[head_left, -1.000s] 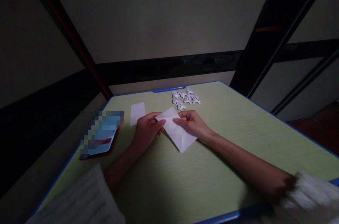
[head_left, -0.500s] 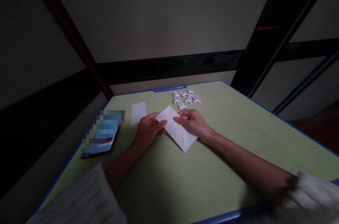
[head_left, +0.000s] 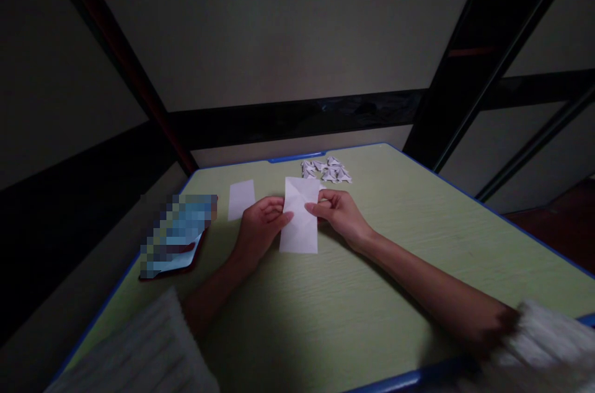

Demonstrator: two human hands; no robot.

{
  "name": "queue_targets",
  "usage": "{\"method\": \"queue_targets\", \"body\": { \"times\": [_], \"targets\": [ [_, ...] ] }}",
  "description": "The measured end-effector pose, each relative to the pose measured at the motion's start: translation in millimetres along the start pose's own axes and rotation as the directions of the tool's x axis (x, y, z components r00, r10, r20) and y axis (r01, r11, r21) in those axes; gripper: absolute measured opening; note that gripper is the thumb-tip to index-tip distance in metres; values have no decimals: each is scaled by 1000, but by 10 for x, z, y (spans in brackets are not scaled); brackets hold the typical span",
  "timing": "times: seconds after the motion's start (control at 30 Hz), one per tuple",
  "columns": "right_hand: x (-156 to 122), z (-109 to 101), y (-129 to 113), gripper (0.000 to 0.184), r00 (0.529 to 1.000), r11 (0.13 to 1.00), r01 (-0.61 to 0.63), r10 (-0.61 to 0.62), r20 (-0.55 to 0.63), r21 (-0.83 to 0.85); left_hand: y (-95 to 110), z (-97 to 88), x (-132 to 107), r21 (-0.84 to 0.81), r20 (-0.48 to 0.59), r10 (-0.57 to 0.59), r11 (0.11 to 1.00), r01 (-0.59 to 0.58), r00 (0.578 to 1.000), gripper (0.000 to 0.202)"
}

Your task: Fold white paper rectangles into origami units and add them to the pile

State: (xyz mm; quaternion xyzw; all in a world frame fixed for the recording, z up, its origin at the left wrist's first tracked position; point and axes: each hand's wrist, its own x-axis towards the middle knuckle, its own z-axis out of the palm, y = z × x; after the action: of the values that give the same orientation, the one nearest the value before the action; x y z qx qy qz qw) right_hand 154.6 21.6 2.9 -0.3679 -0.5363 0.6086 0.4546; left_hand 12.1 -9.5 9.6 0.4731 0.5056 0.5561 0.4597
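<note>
A white rectangular sheet of paper (head_left: 300, 232) with crossing crease lines near its upper end is held upright in front of me, long side toward me. My left hand (head_left: 264, 225) pinches its left edge, thumb on the front face and fingers partly behind. On the right edge, my right hand (head_left: 341, 214) grips it the same way, its thumb pressed near the creases. Beyond the paper lie several small folded white paper figures (head_left: 331, 171) in a cluster, some partly hidden by the sheet. Another flat white sheet of paper (head_left: 241, 198) rests left of my hands.
A phone or tablet (head_left: 186, 250) with a dark red edge, partly pixelated, lies at the table's left side. The light green table (head_left: 418, 207) has a blue rim. A panelled wall (head_left: 288, 39) stands right behind its far edge.
The held sheet has turned from a diagonal slant to upright, its near end swinging left. Both hands keep their grip and have barely moved.
</note>
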Motion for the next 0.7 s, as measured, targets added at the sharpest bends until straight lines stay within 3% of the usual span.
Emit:
{"method": "queue_targets", "body": {
  "times": [0.23,0.37,0.53,0.7],
  "targets": [
    [6,-12,-17,16,996,998,53,-52,-79,20,-3,7,-9,-29,22,-38,999,39,999,26],
    [13,-11,2,13,999,1000,28,-28,-26,-2,2,6,-15,-49,-2,-18,999,18,1000,26],
    [21,-11,47,20,1000,999,9,-9,17,-50,-53,-45,-12,-71,50,-8,997,11,999,24],
    [21,-8,61,23,999,997,1,2,40,-82,-78,-55,7,-9,15,-16,1000,16,1000,21]
  ]
}}
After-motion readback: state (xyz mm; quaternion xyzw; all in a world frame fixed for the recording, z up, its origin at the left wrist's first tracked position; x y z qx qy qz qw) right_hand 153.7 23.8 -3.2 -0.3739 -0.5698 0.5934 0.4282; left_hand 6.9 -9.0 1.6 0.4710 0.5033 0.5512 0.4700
